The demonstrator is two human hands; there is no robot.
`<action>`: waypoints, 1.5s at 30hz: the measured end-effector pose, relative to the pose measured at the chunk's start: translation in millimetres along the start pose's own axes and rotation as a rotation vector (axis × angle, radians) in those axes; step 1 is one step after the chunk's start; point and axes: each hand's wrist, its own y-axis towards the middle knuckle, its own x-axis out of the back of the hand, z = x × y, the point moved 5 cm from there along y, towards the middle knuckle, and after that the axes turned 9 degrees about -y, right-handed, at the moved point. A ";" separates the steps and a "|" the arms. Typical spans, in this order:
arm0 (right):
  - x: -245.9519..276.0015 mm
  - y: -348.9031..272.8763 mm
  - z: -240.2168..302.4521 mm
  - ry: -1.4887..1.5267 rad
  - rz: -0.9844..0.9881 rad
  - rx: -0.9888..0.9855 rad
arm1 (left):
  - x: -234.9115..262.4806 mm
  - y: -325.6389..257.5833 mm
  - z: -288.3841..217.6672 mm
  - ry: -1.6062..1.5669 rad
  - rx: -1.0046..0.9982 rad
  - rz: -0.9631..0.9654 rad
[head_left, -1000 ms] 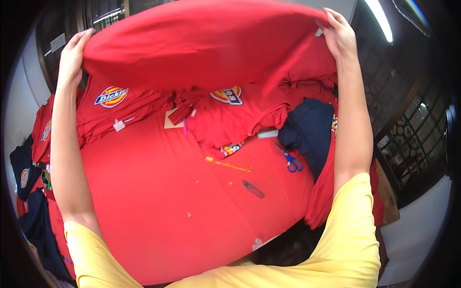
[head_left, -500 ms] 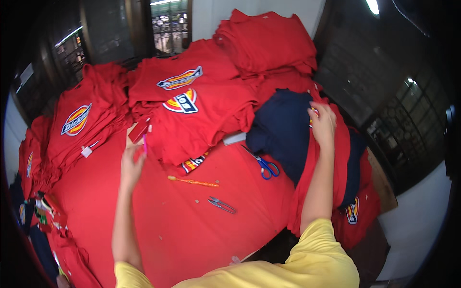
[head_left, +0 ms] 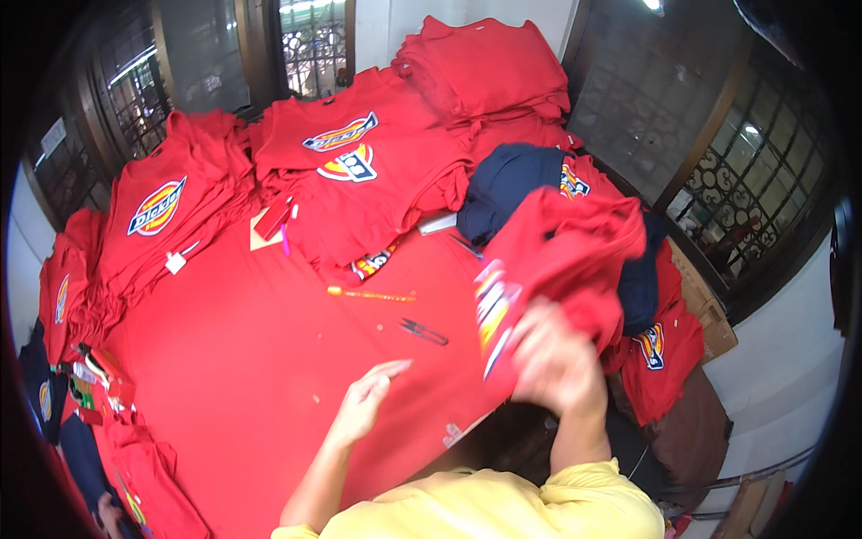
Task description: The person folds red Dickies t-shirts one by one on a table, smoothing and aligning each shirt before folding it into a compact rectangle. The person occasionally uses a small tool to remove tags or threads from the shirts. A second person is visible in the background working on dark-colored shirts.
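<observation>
A red printed shirt hangs bunched from my right hand, raised above the table's right side. The fingers are blurred by motion but closed on the cloth. My left hand is over the middle of the red-covered table, fingers stretched out and holding nothing. Beyond it lie dark thread snips and an orange toothbrush-like stick. Behind the lifted shirt is a dark blue garment; the blue-handled scissors seen earlier are almost wholly hidden by the shirt.
Folded red shirts rise in a tall pile at the back. More printed shirts line the left, and another stack stands mid-back. A cardboard box is at the right. At lower left shows another person's hand.
My right hand has pulled a red shirt off the right-hand pile and toward me. My left hand has moved from beside the purple item at the back left to nearer the middle.
</observation>
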 end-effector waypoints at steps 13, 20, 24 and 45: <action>-185.1 -72.7 34.8 -0.278 0.287 -0.569 | 26.0 -140.3 -43.1 -0.491 0.098 -0.146; -266.7 -119.5 6.6 -0.357 0.230 -0.568 | 134.7 -301.7 -82.8 0.152 0.064 -0.707; -299.5 -97.2 43.8 -0.280 0.540 -0.476 | 106.1 -353.8 -81.1 -0.320 0.050 -0.571; -345.4 -67.2 174.6 1.187 0.798 -0.770 | 72.9 -373.4 -105.5 0.159 0.071 -0.775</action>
